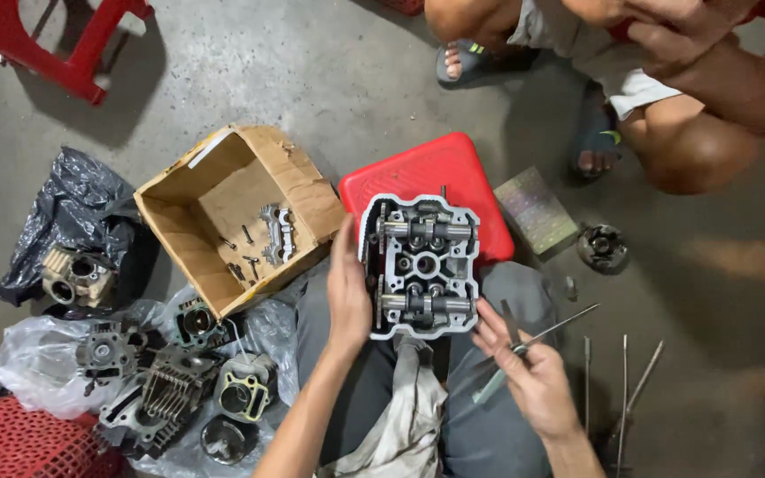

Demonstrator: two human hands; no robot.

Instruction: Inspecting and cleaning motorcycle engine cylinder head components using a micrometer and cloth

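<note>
your left hand (349, 292) braces the cylinder head (420, 265) at nine o'clock, fingers flat; your right hand (529, 367) pinches a thin tool (524, 347), poised at five o'clock.

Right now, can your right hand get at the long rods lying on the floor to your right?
Probably yes. The right hand is beside the rods with bare floor between, but its grip already holds a thin tool, so it would need freeing first.
</note>
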